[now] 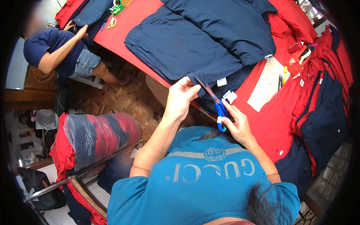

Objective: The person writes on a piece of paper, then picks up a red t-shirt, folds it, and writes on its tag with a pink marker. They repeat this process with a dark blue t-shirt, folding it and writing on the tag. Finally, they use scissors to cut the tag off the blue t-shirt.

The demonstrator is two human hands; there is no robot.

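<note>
A stack of navy blue garments (195,45) lies on the table in front of me. With fingertips pinched together, my left hand (179,99) holds the near edge of the navy cloth slightly raised. My right hand (239,125) is closed on scissors (220,111) with blue handles. Their blades point up and left, with the tip at the cloth edge, close to my left fingers. Whether the blades touch the cloth I cannot tell. White tags (222,81) hang from the garments just beyond the scissors.
Red cloth (258,125) covers the table, with a pale stained sheet (265,85) on it. Red and navy garments (324,112) are heaped at right. Yellow-handled scissors (112,22) lie at the far left. Another person (56,52) handles navy cloth there. A plastic-wrapped bundle (101,135) stands lower left.
</note>
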